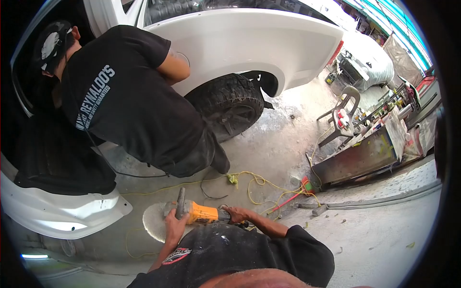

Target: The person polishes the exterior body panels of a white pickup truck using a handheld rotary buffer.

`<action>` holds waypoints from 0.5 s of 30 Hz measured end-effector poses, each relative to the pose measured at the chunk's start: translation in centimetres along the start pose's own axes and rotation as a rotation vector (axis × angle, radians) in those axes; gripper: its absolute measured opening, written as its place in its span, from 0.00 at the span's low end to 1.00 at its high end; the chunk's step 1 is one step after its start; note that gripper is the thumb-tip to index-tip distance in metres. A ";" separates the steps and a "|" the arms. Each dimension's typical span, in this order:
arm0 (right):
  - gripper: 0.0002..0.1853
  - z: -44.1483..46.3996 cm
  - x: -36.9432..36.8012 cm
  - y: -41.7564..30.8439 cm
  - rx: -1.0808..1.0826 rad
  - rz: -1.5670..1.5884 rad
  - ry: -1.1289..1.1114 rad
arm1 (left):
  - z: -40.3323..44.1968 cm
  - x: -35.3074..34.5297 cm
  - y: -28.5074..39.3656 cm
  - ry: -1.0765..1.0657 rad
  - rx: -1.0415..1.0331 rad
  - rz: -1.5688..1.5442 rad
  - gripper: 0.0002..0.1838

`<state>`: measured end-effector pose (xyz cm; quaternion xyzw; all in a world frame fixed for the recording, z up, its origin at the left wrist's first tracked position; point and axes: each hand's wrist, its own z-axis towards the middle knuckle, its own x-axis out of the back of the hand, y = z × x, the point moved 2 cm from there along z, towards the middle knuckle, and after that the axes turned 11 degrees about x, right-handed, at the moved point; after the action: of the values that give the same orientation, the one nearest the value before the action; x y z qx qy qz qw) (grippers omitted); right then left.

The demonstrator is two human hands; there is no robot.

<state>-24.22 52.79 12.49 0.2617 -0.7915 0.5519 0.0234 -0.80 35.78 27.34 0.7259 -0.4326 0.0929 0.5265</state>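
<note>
An orange and black polisher [202, 212] lies crosswise in front of my body, gripped in both hands. Its round white fuzzy pad [153, 223] points to the left. My left hand [175, 225] is closed around the black side handle [181, 201] near the head. At the rear end, my right hand [235, 214] wraps around the dark grip. The pad is apart from the white vehicle panel and hangs over the concrete floor.
A co-worker in a black shirt [139, 91] bends beside a white vehicle [240, 38] and its black tire [225, 103]. Yellow cord [259, 180] snakes over the floor. A loose white panel [72, 216] is at left. A grey chair [343, 115] and cluttered bench [357, 161] stand right.
</note>
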 end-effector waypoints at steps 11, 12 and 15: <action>0.37 0.3 -0.6 2.6 0.017 -0.058 0.038 | -0.5 -0.8 -0.7 0.055 -0.041 0.012 0.26; 0.37 0.1 -0.5 2.1 0.028 -0.085 0.025 | -0.3 -1.0 -1.1 0.068 -0.074 -0.016 0.26; 0.36 0.0 0.1 0.0 0.029 -0.124 0.008 | 0.3 -1.7 -2.3 0.073 -0.051 -0.041 0.26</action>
<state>-24.28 52.74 12.50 0.3084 -0.7656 0.5617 0.0573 -0.24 36.60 24.59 0.7171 -0.4004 0.0976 0.5620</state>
